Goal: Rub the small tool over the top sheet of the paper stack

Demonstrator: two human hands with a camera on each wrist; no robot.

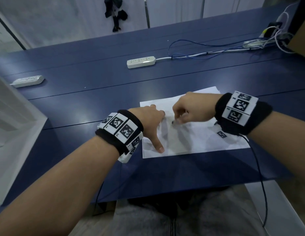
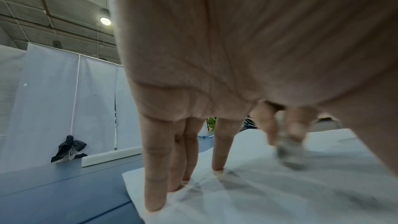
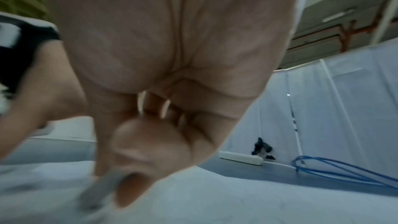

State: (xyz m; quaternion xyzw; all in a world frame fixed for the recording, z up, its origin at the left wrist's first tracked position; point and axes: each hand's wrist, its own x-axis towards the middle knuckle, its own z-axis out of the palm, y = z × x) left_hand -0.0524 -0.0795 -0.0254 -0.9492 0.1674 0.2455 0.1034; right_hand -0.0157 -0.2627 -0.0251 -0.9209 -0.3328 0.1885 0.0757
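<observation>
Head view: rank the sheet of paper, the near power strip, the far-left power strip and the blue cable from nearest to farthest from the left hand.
1. Sheet of paper: under the left hand, fingertips pressing on it.
2. Near power strip: straight beyond the hand, mid-table.
3. Far-left power strip: out at the left edge.
4. Blue cable: far right. Items 2 to 4 are close to call.

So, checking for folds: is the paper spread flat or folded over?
Spread flat: the paper lies creased but open on the table under the left hand.
</observation>
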